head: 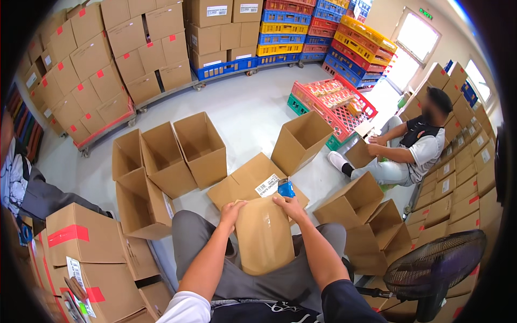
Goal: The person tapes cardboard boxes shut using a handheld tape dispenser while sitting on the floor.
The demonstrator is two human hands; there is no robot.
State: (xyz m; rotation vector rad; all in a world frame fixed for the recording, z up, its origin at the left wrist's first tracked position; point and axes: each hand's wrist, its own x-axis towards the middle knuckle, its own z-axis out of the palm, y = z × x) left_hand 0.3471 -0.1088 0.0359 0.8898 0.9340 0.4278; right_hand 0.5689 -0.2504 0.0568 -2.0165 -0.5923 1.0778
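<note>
A cardboard box (264, 238) with a strip of clear tape down it rests on my lap between my legs. My left hand (231, 214) grips its far left corner, and my right hand (290, 206) grips the far right corner. Just beyond my right hand, a blue tape dispenser (286, 188) lies on a flat cardboard piece (238, 179) that bears a printed label. Open-topped empty cartons stand on the floor to the left (202, 149), ahead to the right (301, 139) and at the right (351, 202).
A co-worker (420, 141) sits at the right near a red crate (335, 117) of packaged goods. Another person's leg (60, 198) shows at the left. A black fan (436, 262) stands close at the lower right. Stacked taped cartons (89, 250) are close at the left.
</note>
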